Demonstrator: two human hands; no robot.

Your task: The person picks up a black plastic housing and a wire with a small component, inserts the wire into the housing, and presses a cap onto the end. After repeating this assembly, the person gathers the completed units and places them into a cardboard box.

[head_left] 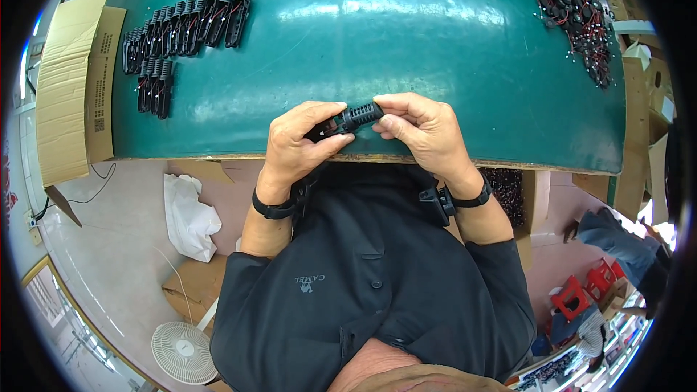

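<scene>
At the near edge of the table (465,58), left hand (296,134) and right hand (430,129) pinch opposite ends of a black ribbed housing (361,115) between thumb and fingers, seemingly unfinished, while similar housings (192,29) far left look done and wired parts (572,9) far right look unused.

Bright | white glare on green tabletop (435,51) | edges bowed | corners black

Grip-shaped housings (193,27) lie toward the counter's (377,51) left edge, wired components (573,11) at its far right corner.
</scene>
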